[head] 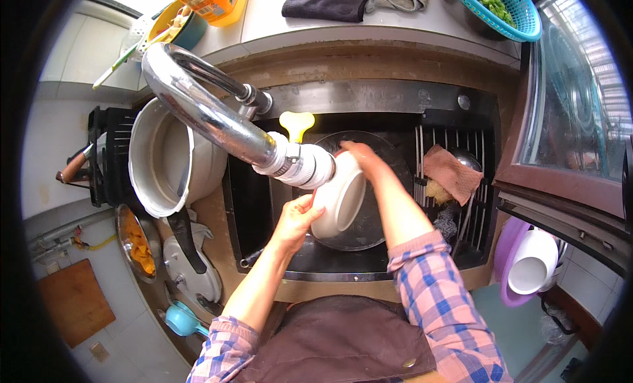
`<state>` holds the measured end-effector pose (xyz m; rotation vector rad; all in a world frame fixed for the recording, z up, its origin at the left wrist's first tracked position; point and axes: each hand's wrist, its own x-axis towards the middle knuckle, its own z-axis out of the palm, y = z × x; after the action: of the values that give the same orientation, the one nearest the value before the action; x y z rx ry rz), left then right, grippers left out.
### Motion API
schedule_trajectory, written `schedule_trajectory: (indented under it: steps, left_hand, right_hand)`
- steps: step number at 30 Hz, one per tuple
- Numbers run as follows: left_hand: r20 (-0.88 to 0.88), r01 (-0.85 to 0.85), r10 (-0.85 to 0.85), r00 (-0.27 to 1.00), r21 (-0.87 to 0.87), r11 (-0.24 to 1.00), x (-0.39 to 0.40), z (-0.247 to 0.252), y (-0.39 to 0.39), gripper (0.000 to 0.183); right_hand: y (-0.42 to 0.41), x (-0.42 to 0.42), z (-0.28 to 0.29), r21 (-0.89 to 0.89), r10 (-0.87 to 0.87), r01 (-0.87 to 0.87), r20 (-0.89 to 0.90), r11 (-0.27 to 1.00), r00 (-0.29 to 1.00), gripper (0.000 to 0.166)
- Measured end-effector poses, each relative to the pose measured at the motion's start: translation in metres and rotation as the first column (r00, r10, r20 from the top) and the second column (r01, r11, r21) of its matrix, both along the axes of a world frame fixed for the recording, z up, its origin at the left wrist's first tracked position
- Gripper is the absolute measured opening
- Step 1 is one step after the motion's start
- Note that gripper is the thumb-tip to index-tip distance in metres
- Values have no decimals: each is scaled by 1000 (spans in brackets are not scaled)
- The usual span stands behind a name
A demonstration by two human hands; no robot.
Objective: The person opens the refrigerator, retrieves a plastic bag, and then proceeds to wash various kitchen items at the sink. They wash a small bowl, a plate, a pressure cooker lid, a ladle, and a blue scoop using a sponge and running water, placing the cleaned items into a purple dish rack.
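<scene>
A white bowl [341,205] with a reddish rim is tilted on its side over the black sink [254,210], its base facing right. My left hand [296,220] grips its lower left edge, thumb on the outside. At the bowl's upper edge is my right hand [365,158], slightly blurred; its grip is unclear. The white nozzle [306,165] of the chrome faucet [212,121] covers part of the bowl's left side. Beneath the bowl, a large round lid or pan [381,234] lies in the basin.
On the right-hand rack [482,185] lie a pinkish cloth [452,173], a scouring pad [437,192] and a ladle [466,160]. A metal pot [210,160] stands left of the sink, near a pot lid [173,264]. An open window [568,101] juts in from the right.
</scene>
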<state>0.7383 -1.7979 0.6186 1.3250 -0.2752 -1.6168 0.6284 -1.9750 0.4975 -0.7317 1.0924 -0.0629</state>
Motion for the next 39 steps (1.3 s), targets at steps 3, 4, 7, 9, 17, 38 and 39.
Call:
schedule_trajectory:
  steps: [3,4,7,9,17,38,39]
  left_hand:
    - [-58,34,-37,998,-60,998,27,-10,-7,36]
    - [-17,-19,18,1000,-78,997,27,-7,-18,38]
    - [36,-74,77,996,-79,994,36,-23,-52,32]
    - [-44,-63,59,997,-97,993,39,-35,-69,25]
    - [-257,101,-129,958,-121,988,22,-5,-73,44]
    - [844,310,37,535,-236,921,-61,-5,6,21]
    - [870,384,59,489,-276,881,-55,3,8,22]
  right_hand:
    - [-2,-30,0,134,-245,225,155,965,957,38]
    - [1,-37,4,44,-304,301,122,953,945,40]
    - [10,-56,18,-57,-468,471,52,880,882,41]
    - [10,-69,19,-25,-566,570,95,821,819,40]
    - [3,-82,0,341,-722,646,179,683,668,32]
    - [178,-26,63,676,-811,469,369,569,453,57]
    - [161,-43,90,546,-799,585,362,600,481,57]
